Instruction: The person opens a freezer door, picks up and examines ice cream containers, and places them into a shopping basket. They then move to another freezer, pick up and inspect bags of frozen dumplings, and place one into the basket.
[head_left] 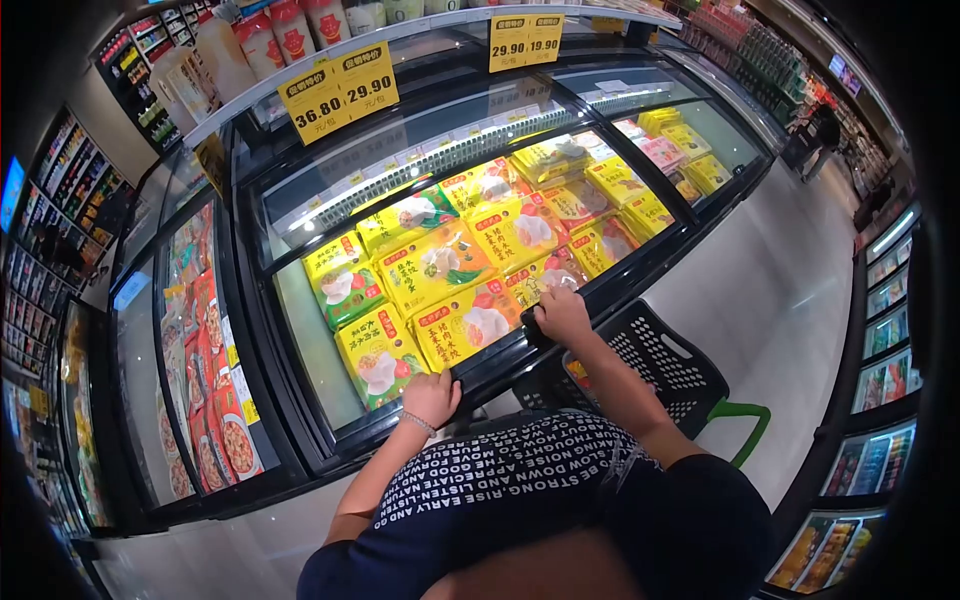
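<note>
My left hand (432, 399), with a bracelet at its wrist, rests on the black front edge of a chest freezer (350, 436). Its fingers are curled over the rim, and whether they grip it is hard to tell. Farther right, my right hand (563, 316) lies at the same edge with bent fingers, near a dark handle-like part. Under the glass beyond both hands are several yellow and green food packs (436, 266) in rows. Some packs, such as the one by my left hand (378, 354), show pictures of dumplings.
A black shopping basket (662, 362) with a green handle (752, 432) is beside my right arm. Yellow price signs (340, 92) hang above the freezer. Another freezer (205, 350) with red packs stands left. A person (815, 140) is far off in the right aisle.
</note>
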